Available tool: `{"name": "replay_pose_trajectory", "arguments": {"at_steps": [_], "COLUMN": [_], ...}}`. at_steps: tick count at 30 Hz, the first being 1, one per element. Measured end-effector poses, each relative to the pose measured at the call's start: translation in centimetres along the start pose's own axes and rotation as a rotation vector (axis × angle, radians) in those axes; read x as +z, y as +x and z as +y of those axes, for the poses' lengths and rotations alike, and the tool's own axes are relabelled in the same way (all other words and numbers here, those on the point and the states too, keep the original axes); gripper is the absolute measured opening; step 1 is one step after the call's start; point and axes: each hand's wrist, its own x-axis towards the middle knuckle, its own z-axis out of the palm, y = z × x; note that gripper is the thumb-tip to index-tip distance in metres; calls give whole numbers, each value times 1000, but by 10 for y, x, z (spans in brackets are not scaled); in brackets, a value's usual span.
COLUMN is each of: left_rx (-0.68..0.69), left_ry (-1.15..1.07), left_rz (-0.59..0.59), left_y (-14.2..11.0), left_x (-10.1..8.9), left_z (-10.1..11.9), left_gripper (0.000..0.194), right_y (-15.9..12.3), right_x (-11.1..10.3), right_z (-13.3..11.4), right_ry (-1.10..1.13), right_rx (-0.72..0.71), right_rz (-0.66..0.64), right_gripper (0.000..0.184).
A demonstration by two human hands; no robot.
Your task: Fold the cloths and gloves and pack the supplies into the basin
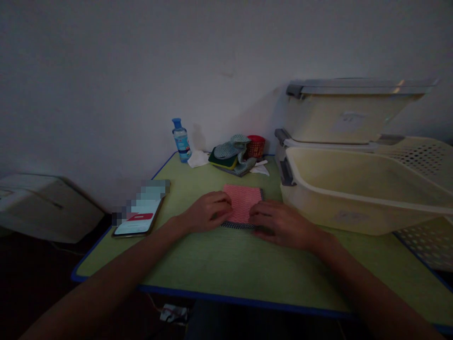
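Observation:
A pink cloth (pixel 242 198) with a dark patterned edging lies folded into a rough square on the green table. At its left edge, my left hand (pixel 211 210) has its fingers curled, with fingertips and thumb closing on the cloth. On the opposite side my right hand (pixel 278 222) grips the lower right edge with bent fingers. Parts of both side edges are hidden under the fingers.
A phone (pixel 139 212) with a lit screen lies left. A blue bottle (pixel 181 141), a green-yellow sponge (pixel 222 160), grey-green cloths (pixel 240 153) and a red basket (pixel 255 146) stand by the wall. Cream plastic bins (pixel 339 208) fill the right side. The table (pixel 226 269) has a blue edge.

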Motion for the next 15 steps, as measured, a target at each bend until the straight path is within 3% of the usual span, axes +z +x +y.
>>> {"name": "replay_pose_trajectory", "arguments": {"at_steps": [3,15], "left_rx": [18,-17], "left_ry": [1,-32], "left_rz": [-36,-169], "left_y": [0,0], "left_x": [4,5], "left_z": [0,0], "left_gripper": [19,18], "right_y": [0,3], "right_x": [2,1], "right_z": [-1,-3], "right_ry": [-17,-66], "right_rx": [16,86], "right_rz": [-97,-159], "right_gripper": [16,15]}}
